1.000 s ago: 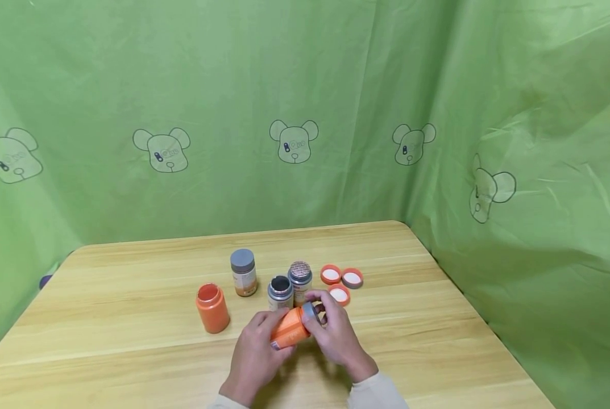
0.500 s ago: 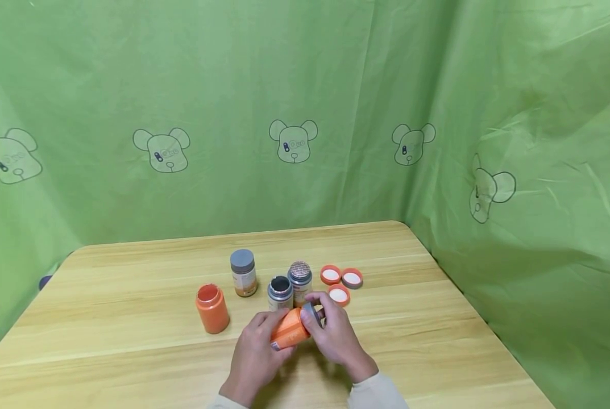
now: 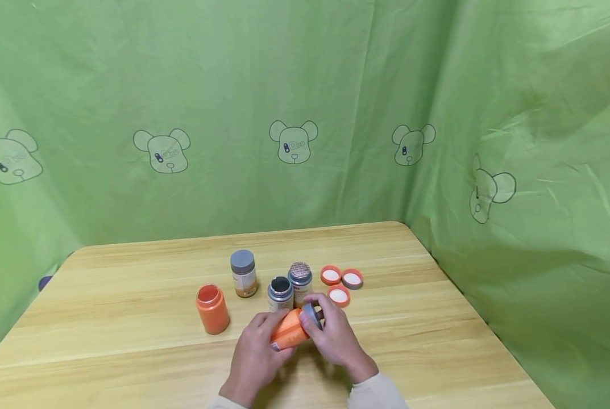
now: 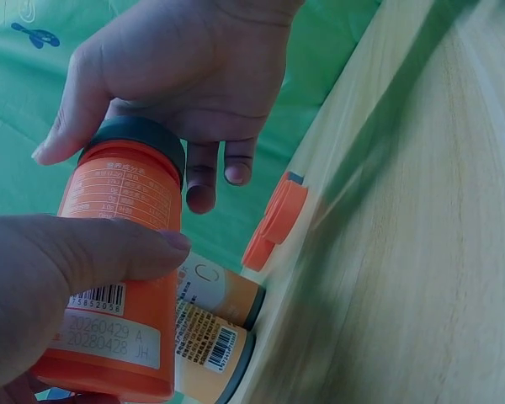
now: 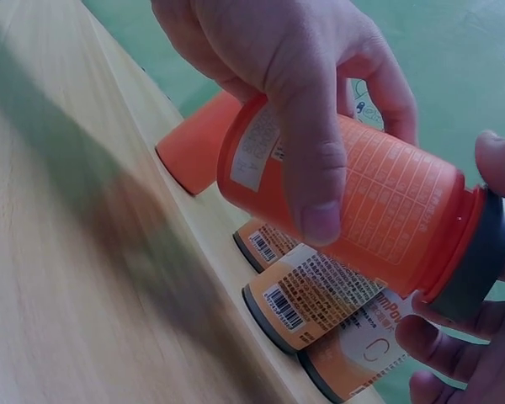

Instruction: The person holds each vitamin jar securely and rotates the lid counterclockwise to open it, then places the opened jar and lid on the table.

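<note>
The capped orange bottle (image 3: 289, 331) is, in the head view, tilted between the person's two hands, its body inside the left grip (image 3: 256, 349) and its grey cap (image 3: 312, 311) inside the right grip (image 3: 335, 335). The left grip is curled snugly round the body; the right grip pinches the cap between thumb and fingers. Just beyond the capped orange bottle, two grey bottles stand on the wooden surface (image 3: 131, 352): an open grey bottle (image 3: 280, 295) and a grey bottle with a patterned top (image 3: 301, 284). Left of it stands an open orange bottle (image 3: 212, 315); beyond it and leftward, a grey-capped bottle (image 3: 244, 275). Beyond it and to the right lie three loose caps (image 3: 339, 296), white insides up.

In the left wrist view, the left grip's thumb lies across the labelled side of the capped orange bottle, just above a printed date label (image 4: 109, 341). The right grip is at its capped end, partly hiding the cap.

In the right wrist view, the left grip's thumb crosses the body again, and the right grip's fingers are bent about the cap, close to the neck.
</note>
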Available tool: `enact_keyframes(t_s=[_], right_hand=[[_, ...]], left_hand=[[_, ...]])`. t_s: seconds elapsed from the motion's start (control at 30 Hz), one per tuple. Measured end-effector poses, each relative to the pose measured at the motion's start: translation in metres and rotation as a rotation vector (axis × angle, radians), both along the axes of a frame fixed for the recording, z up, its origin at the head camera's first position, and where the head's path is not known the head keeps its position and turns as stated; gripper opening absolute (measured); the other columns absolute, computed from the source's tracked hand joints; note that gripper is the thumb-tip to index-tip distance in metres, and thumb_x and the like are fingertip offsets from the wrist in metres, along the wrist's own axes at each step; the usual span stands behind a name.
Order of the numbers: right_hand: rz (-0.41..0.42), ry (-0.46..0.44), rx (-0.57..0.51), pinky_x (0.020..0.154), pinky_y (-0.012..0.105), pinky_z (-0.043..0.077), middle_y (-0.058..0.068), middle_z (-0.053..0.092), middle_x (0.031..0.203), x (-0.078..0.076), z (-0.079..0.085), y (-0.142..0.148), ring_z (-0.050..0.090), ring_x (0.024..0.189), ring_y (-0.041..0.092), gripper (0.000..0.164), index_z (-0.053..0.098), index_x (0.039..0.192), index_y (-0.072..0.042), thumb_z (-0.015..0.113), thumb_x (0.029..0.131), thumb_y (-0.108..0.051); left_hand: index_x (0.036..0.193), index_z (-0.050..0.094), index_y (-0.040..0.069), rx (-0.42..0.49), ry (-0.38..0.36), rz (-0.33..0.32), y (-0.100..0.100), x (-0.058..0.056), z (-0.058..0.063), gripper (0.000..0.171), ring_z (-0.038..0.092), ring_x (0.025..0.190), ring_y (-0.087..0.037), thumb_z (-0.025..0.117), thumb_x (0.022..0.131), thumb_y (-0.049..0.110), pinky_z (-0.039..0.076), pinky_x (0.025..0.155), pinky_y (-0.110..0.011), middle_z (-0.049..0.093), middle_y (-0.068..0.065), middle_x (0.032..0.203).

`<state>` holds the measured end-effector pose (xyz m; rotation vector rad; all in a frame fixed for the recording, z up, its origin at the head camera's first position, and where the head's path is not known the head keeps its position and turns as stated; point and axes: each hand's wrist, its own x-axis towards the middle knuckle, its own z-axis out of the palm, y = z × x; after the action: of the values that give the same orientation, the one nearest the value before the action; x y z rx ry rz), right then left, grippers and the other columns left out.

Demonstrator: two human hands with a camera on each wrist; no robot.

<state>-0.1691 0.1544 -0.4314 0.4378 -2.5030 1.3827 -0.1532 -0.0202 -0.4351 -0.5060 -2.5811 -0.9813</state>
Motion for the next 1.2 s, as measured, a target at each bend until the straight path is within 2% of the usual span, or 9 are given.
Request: enact_keyframes(t_s=[0.17, 0.4, 0.5, 0.67, 0.83, 1.0, 1.2], right_hand=[[0.005, -0.016, 0.003, 0.074, 0.033, 0.049, 0.006, 0.059, 0.105, 0.0009, 0.001, -0.0007, 0.057, 0.087, 0.021, 0.033, 0.057, 0.118, -0.003, 0.061, 0.094, -0.024], [0.053, -0.018, -0.031, 0.081, 0.036, 0.048, 0.015, 0.059, 0.111, 0.0017, 0.0027, 0.0001, 0.055, 0.094, 0.024, 0.032, 0.056, 0.12, -0.003, 0.062, 0.092, -0.016], [0.065, 0.002, -0.052, 0.076, 0.033, 0.048, 0.012, 0.059, 0.109, 0.0014, 0.0022, 0.0006, 0.055, 0.093, 0.026, 0.032, 0.056, 0.12, -0.004, 0.063, 0.09, -0.012], [0.045, 0.029, -0.046, 0.066, 0.028, 0.047, 0.005, 0.058, 0.103, 0.0009, 0.0012, 0.0007, 0.056, 0.084, 0.021, 0.028, 0.057, 0.118, -0.004, 0.06, 0.093, -0.017], [0.03, 0.006, -0.035, 0.062, 0.026, 0.047, 0.003, 0.058, 0.097, 0.0003, 0.0008, -0.0005, 0.055, 0.076, 0.02, 0.029, 0.058, 0.117, 0.0, 0.058, 0.096, -0.02], [0.029, -0.013, -0.047, 0.07, 0.03, 0.048, 0.007, 0.059, 0.101, 0.0006, 0.0013, -0.0013, 0.056, 0.084, 0.024, 0.029, 0.057, 0.118, -0.002, 0.059, 0.095, -0.02], [0.069, -0.016, -0.093, 0.076, 0.033, 0.049, 0.009, 0.058, 0.109, 0.0018, 0.0029, 0.0001, 0.055, 0.091, 0.023, 0.028, 0.057, 0.119, -0.007, 0.061, 0.092, -0.011]], left_hand=[[0.121, 0.066, 0.013, 0.002, 0.028, 0.0, -0.0004, -0.0008, -0.0013, 0.065, 0.063, 0.088, -0.022, 0.091, 0.062, 0.017, 0.053, 0.078, -0.041, 0.064, -0.008, 0.102], [0.122, 0.066, 0.013, -0.001, 0.019, 0.001, -0.0007, 0.0001, -0.0012, 0.065, 0.063, 0.088, -0.022, 0.091, 0.062, 0.017, 0.053, 0.078, -0.042, 0.064, -0.008, 0.103], [0.122, 0.066, 0.013, 0.003, 0.018, 0.001, -0.0008, 0.0003, -0.0012, 0.065, 0.063, 0.088, -0.022, 0.091, 0.062, 0.017, 0.053, 0.078, -0.042, 0.064, -0.008, 0.103], [0.122, 0.066, 0.013, 0.009, 0.012, 0.0, -0.0006, 0.0004, -0.0005, 0.065, 0.063, 0.089, -0.022, 0.091, 0.063, 0.016, 0.053, 0.078, -0.042, 0.064, -0.009, 0.104], [0.122, 0.066, 0.013, 0.009, 0.005, 0.0, -0.0003, 0.0008, -0.0005, 0.064, 0.063, 0.088, -0.022, 0.091, 0.063, 0.017, 0.053, 0.078, -0.042, 0.064, -0.009, 0.104], [0.123, 0.066, 0.014, 0.006, -0.012, 0.002, 0.0002, 0.0012, 0.0002, 0.064, 0.063, 0.089, -0.022, 0.091, 0.063, 0.017, 0.053, 0.078, -0.042, 0.064, -0.009, 0.104], [0.123, 0.065, 0.014, 0.012, -0.018, 0.003, 0.0004, 0.0008, 0.0006, 0.065, 0.063, 0.089, -0.023, 0.091, 0.063, 0.016, 0.053, 0.079, -0.043, 0.064, -0.009, 0.105]])
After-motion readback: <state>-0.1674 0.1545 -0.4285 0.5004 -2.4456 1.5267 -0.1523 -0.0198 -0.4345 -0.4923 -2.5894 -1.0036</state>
